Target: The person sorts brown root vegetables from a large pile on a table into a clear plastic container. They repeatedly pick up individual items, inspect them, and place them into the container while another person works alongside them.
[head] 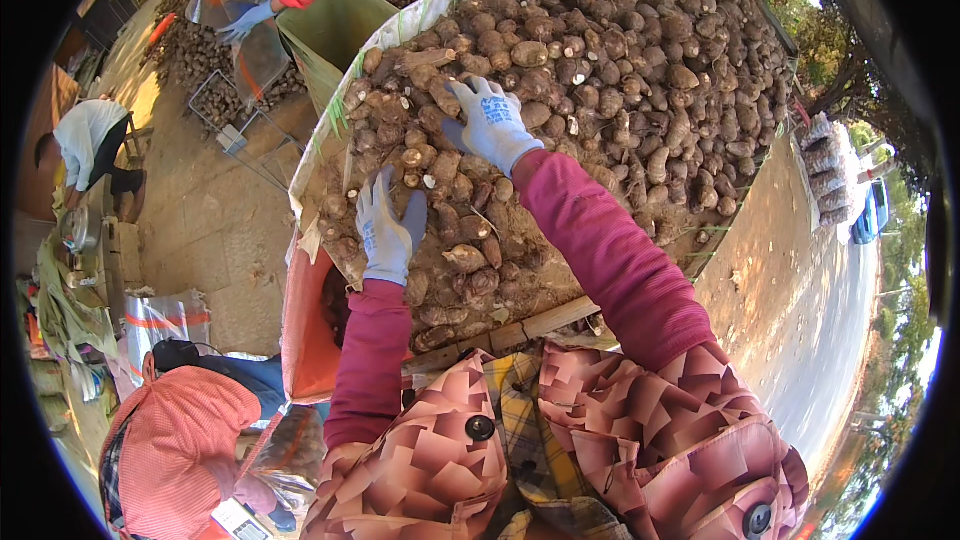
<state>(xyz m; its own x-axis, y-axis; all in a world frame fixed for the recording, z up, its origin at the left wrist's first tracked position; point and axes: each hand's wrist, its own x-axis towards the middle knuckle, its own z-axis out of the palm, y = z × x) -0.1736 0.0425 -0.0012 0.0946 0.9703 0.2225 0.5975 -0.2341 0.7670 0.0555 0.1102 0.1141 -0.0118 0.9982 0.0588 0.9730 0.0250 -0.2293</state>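
A broad heap of brown, rough-skinned taro corms lies in front of me, some showing white cut spots. My right hand, in a grey-and-blue work glove with printing on its back, rests palm down on the heap. Its fingers are spread, with the tips near an elongated corm. Nearer to me, my left hand, gloved alike, is at the heap's left side, thumb apart from the fingers. Nothing shows in its grasp. Below it, an orange-red woven sack gapes at the heap's edge, with dark contents partly visible.
A wooden plank bounds the near side; a white woven sheet edges the left. Beyond it stands a green sack beside a person's gloved hand. Another person is close at lower left. Filled bags stand roadside.
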